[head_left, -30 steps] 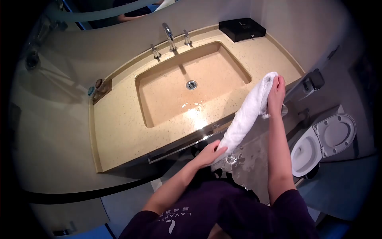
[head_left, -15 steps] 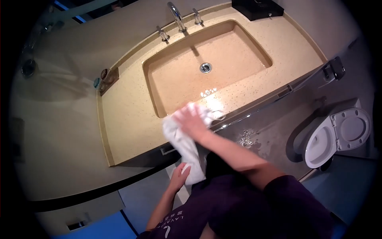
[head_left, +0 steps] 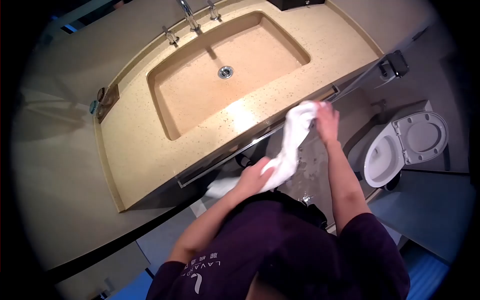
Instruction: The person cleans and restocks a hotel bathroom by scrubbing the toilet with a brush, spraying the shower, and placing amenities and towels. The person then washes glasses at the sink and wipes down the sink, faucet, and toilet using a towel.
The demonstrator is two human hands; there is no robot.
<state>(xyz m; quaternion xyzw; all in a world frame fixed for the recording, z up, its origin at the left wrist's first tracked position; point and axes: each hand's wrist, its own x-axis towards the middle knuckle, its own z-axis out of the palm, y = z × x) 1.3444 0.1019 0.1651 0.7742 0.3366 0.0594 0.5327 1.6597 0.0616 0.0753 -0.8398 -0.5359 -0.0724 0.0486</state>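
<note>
A white towel [head_left: 291, 145] stretches between my two hands in front of the counter's front edge. My left hand [head_left: 254, 179] is closed around its lower part, and a loose end trails out to the left below the counter. Higher up and to the right, my right hand [head_left: 327, 121] grips the other end, bunched near the metal rail [head_left: 255, 142] that runs along the counter front. Behind the towel lies the beige speckled counter [head_left: 135, 150] with its sunken rectangular sink [head_left: 200, 97]. A bright reflection shines on the counter's front strip.
A chrome faucet [head_left: 188, 15] and two handles stand behind the sink. A small tray [head_left: 108, 103] with glasses sits at the left edge, and a black box [head_left: 295, 4] at the back right. A toilet [head_left: 385, 159] with raised lid stands at right.
My right hand has lifted off the counter and moved right with the towel, beyond the front edge. My left hand has come up and right. The view has shifted, too.
</note>
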